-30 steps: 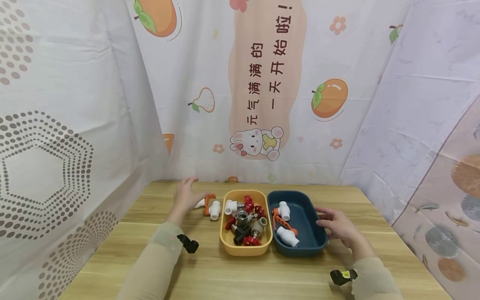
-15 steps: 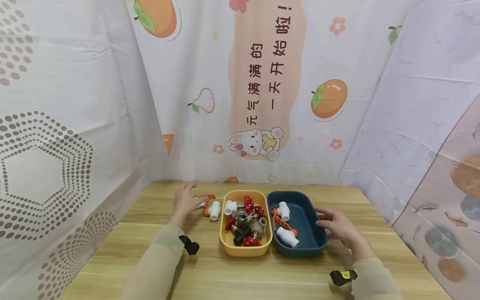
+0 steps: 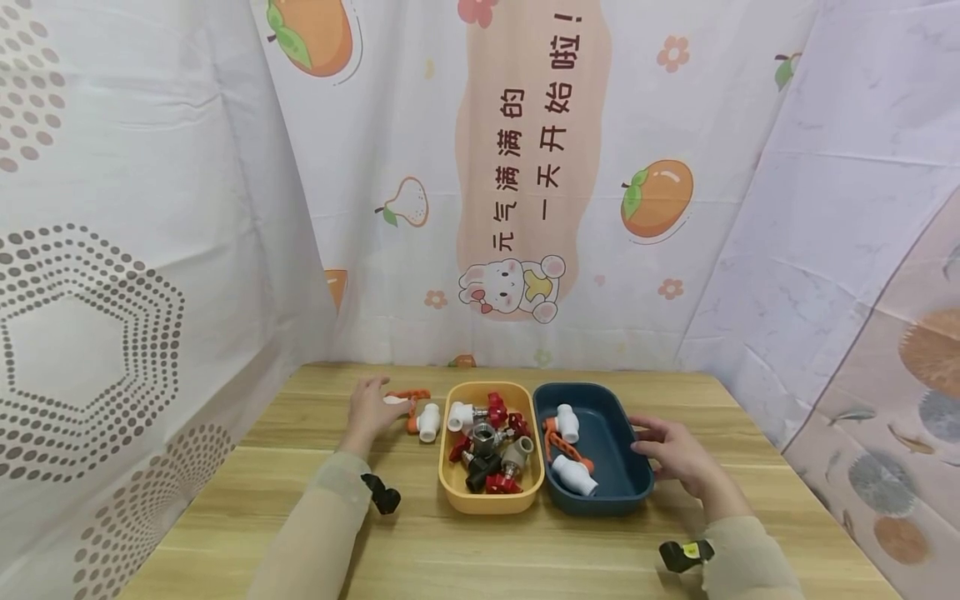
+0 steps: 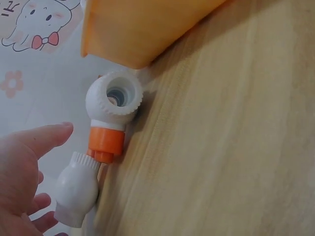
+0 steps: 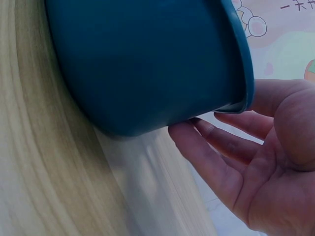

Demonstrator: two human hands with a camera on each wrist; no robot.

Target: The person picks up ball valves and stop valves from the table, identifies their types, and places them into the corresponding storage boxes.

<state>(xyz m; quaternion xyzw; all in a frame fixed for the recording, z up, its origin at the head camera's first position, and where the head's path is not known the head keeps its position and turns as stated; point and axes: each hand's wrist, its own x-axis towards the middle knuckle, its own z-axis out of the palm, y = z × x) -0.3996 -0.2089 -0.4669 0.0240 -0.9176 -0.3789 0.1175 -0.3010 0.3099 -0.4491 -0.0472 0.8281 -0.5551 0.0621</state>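
Observation:
My left hand (image 3: 370,410) is at the left of the yellow bin, beside a white plastic ball valve (image 4: 78,189). In the left wrist view its thumb stands apart from the valve, with the other fingers loosely bent behind it. Another white valve (image 3: 429,422) with an orange handle lies closer to the bin, its round opening facing the left wrist camera. My right hand (image 3: 671,454) holds the right side of the dark blue bin (image 5: 142,69), thumb over the rim and fingers against the outer wall. Two white valves (image 3: 574,475) with orange handles lie inside it.
Between the hands stands a yellow bin (image 3: 491,503) holding several mixed valves (image 3: 486,442), some with red knobs. It sits right against the blue bin. A wooden table (image 3: 480,558) bears everything, and a printed curtain (image 3: 360,275) hangs behind its far edge.
My left hand has come down and slightly toward me around the far-left white valve, showing more of its orange handle. My right hand stays at the blue bin.

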